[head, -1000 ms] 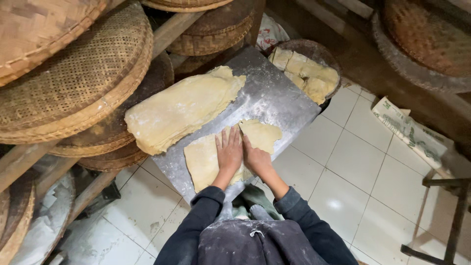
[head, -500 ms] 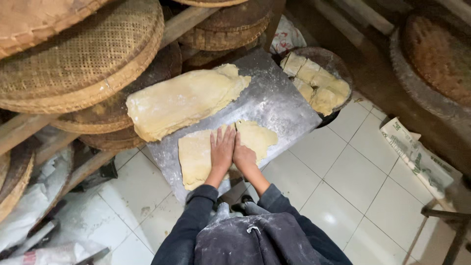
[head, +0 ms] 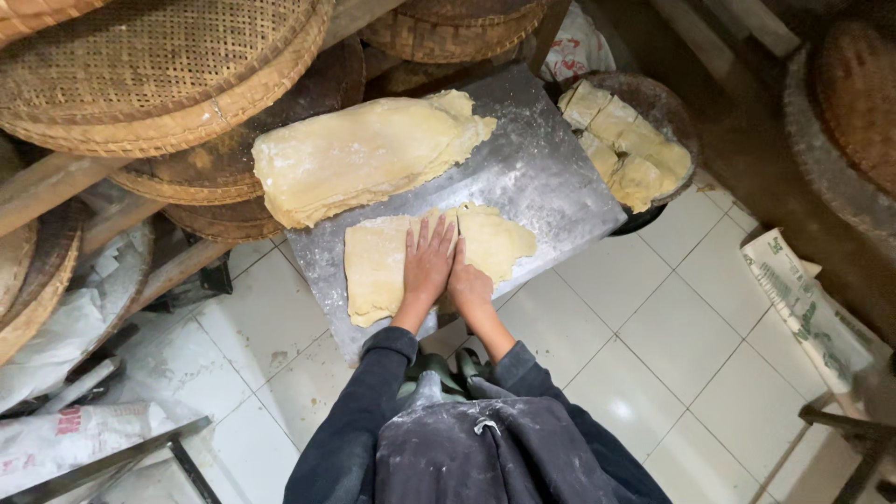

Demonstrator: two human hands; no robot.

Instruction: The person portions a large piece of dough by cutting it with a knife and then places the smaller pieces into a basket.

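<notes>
A flat sheet of pale yellow dough (head: pixel 373 266) lies on a floured metal board (head: pixel 551 173). My left hand (head: pixel 427 261) presses flat on the middle of the sheet, fingers spread. My right hand (head: pixel 469 285) rests beside it on the sheet's near edge, fingers curled down on the dough. A thicker stack of folded dough (head: pixel 359 154) lies further back on the same board.
A dark round basket (head: pixel 681 121) at the right holds several cut dough blocks (head: pixel 621 140). Woven bamboo trays (head: pixel 159 75) are stacked on wooden racks at left and top. White sacks (head: pixel 56 439) lie at lower left. Folded printed paper (head: pixel 807 308) is at right on the white tiled floor (head: pixel 672 345).
The view has shifted a little. Both hands stay pressed on the flat dough sheet in about the same place, side by side.
</notes>
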